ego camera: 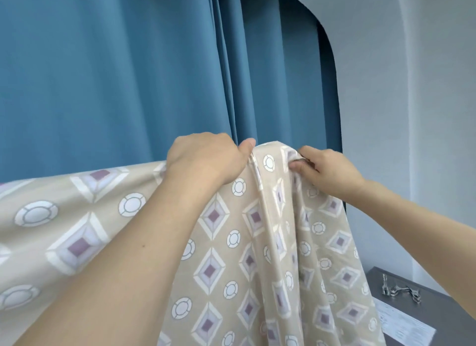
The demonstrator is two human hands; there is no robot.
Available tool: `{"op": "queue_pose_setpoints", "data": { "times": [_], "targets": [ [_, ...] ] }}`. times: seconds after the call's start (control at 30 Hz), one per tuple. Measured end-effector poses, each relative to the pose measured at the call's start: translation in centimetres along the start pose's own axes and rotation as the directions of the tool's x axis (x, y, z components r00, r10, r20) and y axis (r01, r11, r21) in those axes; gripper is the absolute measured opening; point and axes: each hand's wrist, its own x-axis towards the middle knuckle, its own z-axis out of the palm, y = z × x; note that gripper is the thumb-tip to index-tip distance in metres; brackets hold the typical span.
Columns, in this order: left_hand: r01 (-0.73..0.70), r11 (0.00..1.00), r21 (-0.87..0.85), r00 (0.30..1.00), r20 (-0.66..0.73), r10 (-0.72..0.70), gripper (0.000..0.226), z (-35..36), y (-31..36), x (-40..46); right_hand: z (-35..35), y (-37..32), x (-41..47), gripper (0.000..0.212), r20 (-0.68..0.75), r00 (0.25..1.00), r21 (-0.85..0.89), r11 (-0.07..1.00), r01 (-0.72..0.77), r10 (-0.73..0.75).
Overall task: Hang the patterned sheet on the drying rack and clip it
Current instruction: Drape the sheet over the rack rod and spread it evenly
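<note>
The beige patterned sheet [231, 255], printed with purple diamonds and white rings, hangs across the lower half of the view, its top edge running from the far left up to the centre. My left hand [206, 157] grips that top edge, fingers curled over it. Just to the right, my right hand [327, 170] pinches a bunched fold of the same sheet. The drying rack is hidden under the cloth. Several metal clips [400, 291] lie on a grey surface at the lower right, apart from both hands.
Blue curtains [128, 75] fill the background behind the sheet. A pale wall [412, 88] stands at the right. A grey cabinet top [438, 309] at the lower right carries the clips and a white printed paper [404, 322].
</note>
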Motion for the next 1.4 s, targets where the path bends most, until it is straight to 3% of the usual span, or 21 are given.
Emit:
{"op": "queue_pose_setpoints", "data": {
  "times": [0.1, 0.17, 0.27, 0.33, 0.47, 0.57, 0.63, 0.73, 0.8, 0.9, 1.0, 1.1, 1.17, 1.23, 1.3, 1.4],
  "targets": [
    [0.003, 1.000, 0.008, 1.000, 0.027, -0.003, 0.072, 0.1, -1.2, -0.3, -0.1, 0.0, 1.0, 0.046, -0.146, 0.956, -0.178, 0.957, 0.229, -0.256],
    [-0.003, 1.000, 0.018, 0.999, 0.037, 0.002, 0.072, 0.1, -1.5, -0.5, -0.5, 0.2, 2.3, 0.044, -0.189, 0.932, -0.271, 0.929, 0.253, -0.310],
    [-0.012, 1.000, 0.029, 1.000, 0.027, 0.011, 0.068, 0.0, -1.1, -0.6, -0.8, -0.8, 4.4, 0.044, -0.230, 0.935, -0.388, 0.906, 0.167, -0.271],
    [-0.021, 0.999, 0.040, 1.000, 0.013, 0.021, 0.066, -0.1, -0.6, -0.6, -0.8, -2.0, 5.8, 0.045, -0.214, 0.973, -0.388, 0.922, -0.002, -0.088],
    [-0.020, 0.999, 0.047, 1.000, 0.016, 0.019, 0.068, 0.0, 0.0, -0.1, -0.3, -3.8, 8.7, 0.039, -0.135, 0.957, -0.152, 0.949, -0.275, 0.256],
    [0.018, 0.999, 0.035, 0.999, 0.037, -0.019, 0.069, 0.4, -0.3, 0.2, 0.3, -4.8, 9.9, 0.034, 0.105, 0.909, 0.045, 0.911, -0.409, 0.403],
    [0.044, 0.999, 0.018, 0.998, 0.040, -0.045, 0.068, 0.5, -0.9, 0.3, 0.3, -5.2, 9.1, 0.030, 0.321, 0.843, 0.184, 0.845, -0.502, 0.431],
    [0.071, 0.997, -0.015, 0.997, 0.037, -0.070, 0.063, 0.5, -1.8, 0.2, 0.1, -5.0, 6.6, 0.028, 0.567, 0.740, 0.408, 0.656, -0.634, 0.362],
    [0.093, 0.995, -0.040, 0.995, 0.041, -0.091, 0.054, 0.3, -1.9, 0.1, 0.7, -4.3, 5.4, 0.034, 0.555, 0.762, 0.497, 0.602, -0.625, 0.333],
    [0.132, 0.983, -0.129, 0.986, 0.114, -0.118, 0.042, -0.4, -1.4, 0.4, 1.0, -3.9, 4.5, 0.036, 0.457, 0.816, 0.555, 0.603, -0.573, 0.355],
    [0.180, 0.966, -0.186, 0.970, 0.195, -0.143, 0.032, -1.1, -1.0, 1.6, 0.4, -3.9, 4.2, 0.037, 0.476, 0.804, 0.530, 0.614, -0.585, 0.356],
    [0.201, 0.965, -0.168, 0.980, 0.029, -0.199, 0.016, -1.4, 0.1, 2.1, -0.1, -3.9, 4.0, 0.053, 0.511, 0.782, 0.497, 0.620, -0.607, 0.357],
    [0.166, 0.963, -0.212, 0.973, -0.126, -0.195, 0.014, -1.1, 0.8, 2.2, -0.5, -3.3, 3.4, 0.060, 0.543, 0.796, 0.562, 0.589, -0.581, 0.267],
    [0.166, 0.953, -0.254, 0.958, -0.187, -0.217, 0.013, -0.8, 0.9, 2.3, -0.7, -2.1, 2.5, 0.057, 0.533, 0.829, 0.645, 0.554, -0.527, 0.167],
    [0.204, 0.933, -0.296, 0.962, -0.115, -0.247, 0.011, -0.5, 0.5, 2.8, -0.4, -1.1, 1.4, 0.043, 0.500, 0.855, 0.697, 0.520, -0.493, 0.140],
    [0.225, 0.917, -0.330, 0.974, 0.070, -0.214, 0.017, -0.2, 0.2, 3.3, 0.6, -0.7, 0.2, 0.027, 0.328, 0.934, 0.761, 0.547, -0.350, 0.143]
  ]
}}
